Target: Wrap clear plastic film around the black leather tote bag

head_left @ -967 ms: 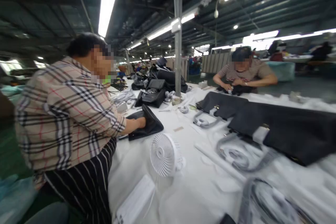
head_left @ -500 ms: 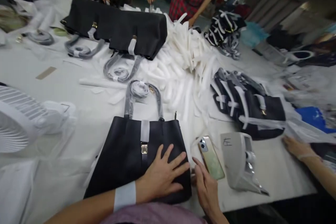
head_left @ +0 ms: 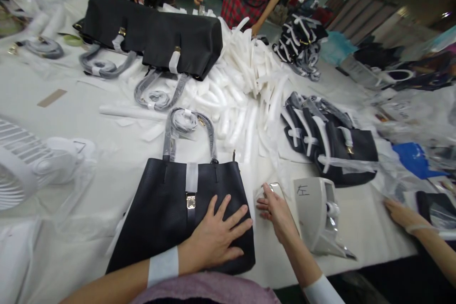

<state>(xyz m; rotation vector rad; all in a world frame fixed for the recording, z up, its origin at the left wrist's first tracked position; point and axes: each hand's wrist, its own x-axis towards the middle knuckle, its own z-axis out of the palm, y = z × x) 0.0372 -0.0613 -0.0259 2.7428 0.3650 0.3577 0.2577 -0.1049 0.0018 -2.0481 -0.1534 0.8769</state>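
A black handbag (head_left: 171,190) lies flat on the table before me, its gold clasp under a white protective strip. My left hand (head_left: 223,232) rests on its lower right part, palm down with fingers spread. To the right of the bag, my right hand (head_left: 276,211) reaches forward over a phone (head_left: 277,190), covering most of it. Its fingers are curled together at a whitish, filmy scrap (head_left: 261,193); what is between them is too small to make out. The bag's wrapped handles (head_left: 166,140) stretch away from me, with a coiled, wrapped strap (head_left: 185,121) between them.
Right of the phone stands a grey tape dispenser (head_left: 309,209). Black bags (head_left: 356,152) are stacked beyond it, near another person's hand (head_left: 402,213). White foam strips (head_left: 249,66) pile up ahead. More black bags (head_left: 185,33) lie far left; a white fan (head_left: 17,161) sits left.
My right hand has moved forward from the bag's right edge to over the phone, its fingers now curled. My left hand stays spread on the bag. The view has shifted slightly right.
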